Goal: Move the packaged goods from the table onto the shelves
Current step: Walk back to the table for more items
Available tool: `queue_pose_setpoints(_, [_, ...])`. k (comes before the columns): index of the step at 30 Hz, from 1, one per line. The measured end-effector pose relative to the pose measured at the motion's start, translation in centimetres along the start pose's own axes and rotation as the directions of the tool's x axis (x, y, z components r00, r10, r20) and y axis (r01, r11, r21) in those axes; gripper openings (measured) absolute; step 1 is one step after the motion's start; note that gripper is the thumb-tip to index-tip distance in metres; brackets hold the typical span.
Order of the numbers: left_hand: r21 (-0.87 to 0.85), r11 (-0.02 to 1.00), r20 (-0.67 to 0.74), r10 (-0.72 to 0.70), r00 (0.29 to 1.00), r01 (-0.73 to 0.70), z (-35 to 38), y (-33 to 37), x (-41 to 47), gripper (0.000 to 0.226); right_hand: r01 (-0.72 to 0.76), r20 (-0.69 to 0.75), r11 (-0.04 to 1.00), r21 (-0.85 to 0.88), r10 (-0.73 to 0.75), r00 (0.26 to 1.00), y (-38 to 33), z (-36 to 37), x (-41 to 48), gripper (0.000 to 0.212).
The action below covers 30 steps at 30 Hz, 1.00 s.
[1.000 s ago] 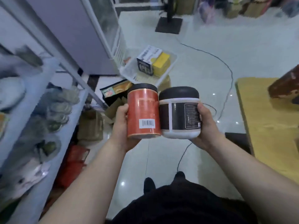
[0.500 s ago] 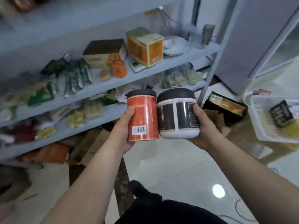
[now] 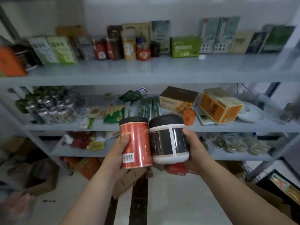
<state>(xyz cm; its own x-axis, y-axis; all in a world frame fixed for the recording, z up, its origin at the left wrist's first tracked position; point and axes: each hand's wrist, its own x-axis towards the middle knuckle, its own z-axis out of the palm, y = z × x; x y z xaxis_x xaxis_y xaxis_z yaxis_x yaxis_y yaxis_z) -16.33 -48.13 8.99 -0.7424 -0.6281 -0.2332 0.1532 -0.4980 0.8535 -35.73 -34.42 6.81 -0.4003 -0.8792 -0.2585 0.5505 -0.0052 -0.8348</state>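
Grey metal shelves (image 3: 162,73) fill the view, crowded with boxes, tins and packets. Left hand (image 3: 116,153) has its fingers wrapped round orange canister (image 3: 135,143), right hand (image 3: 194,148) is clamped on white jar (image 3: 168,143). Both are upright, touching, held in front of the middle shelf. Rigid, smooth labels, likely slippery; weight unclear. Mid-body grip suits, set down base first. Dark lids on, contents hidden.

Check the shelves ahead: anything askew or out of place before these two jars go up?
Yes, on the middle shelf: the orange carton sits skewed and tipped, unlike the upright boxes on the top shelf. A white plate lies beside it among packaged goods, and loose packets lie strewn to its left.
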Motion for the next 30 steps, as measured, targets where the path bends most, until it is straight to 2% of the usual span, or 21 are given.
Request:
queue_pose_setpoints(2, [0.013,0.999,-0.01,0.045,0.999,-0.045,-1.9,2.6,1.3,0.12,0.107,-0.032,0.994,-0.036,-0.108,0.994,-0.7,2.7,2.8,0.059])
queue_pose_setpoints(4, [0.053,0.994,0.014,0.099,0.995,-0.1,-3.5,4.9,2.6,0.119,0.202,-0.025,0.974,-0.106,-0.206,0.978,-1.4,4.8,5.6,0.063])
queue_pose_setpoints(9, [0.103,0.977,0.037,0.182,0.983,-0.185,-5.7,10.1,5.7,0.114,0.232,0.083,0.949,-0.212,-0.219,0.972,-4.6,9.2,10.8,0.09])
queue_pose_setpoints(16, [0.155,0.934,0.009,0.325,0.946,-0.322,-6.4,16.7,12.0,0.105,0.344,0.208,0.905,-0.25,-0.297,0.932,-10.4,12.3,19.5,0.073])
queue_pose_setpoints(20, [0.175,0.904,-0.042,0.403,0.914,-0.391,-6.8,20.3,15.4,0.11,0.414,0.296,0.865,-0.284,-0.331,0.896,-13.7,14.9,25.0,0.094])
queue_pose_setpoints(22, [0.2,0.886,-0.096,0.442,0.892,-0.418,-7.3,22.1,16.9,0.115,0.469,0.308,0.828,-0.307,-0.379,0.872,-15.1,16.4,27.6,0.089])
queue_pose_setpoints(25, [0.235,0.854,-0.177,0.507,0.843,-0.464,-8.2,24.4,19.1,0.114,0.546,0.354,0.746,-0.381,-0.428,0.832,-16.7,18.5,31.3,0.094])
queue_pose_setpoints(27, [0.283,0.826,-0.223,0.551,0.804,-0.488,-8.8,25.5,20.6,0.104,0.593,0.409,0.681,-0.43,-0.439,0.8,-17.7,19.5,33.3,0.092])
queue_pose_setpoints(30, [0.355,0.795,-0.309,0.596,0.741,-0.491,-10.2,26.8,23.0,0.071,0.632,0.469,0.625,-0.458,-0.434,0.769,-18.6,20.9,36.2,0.09])
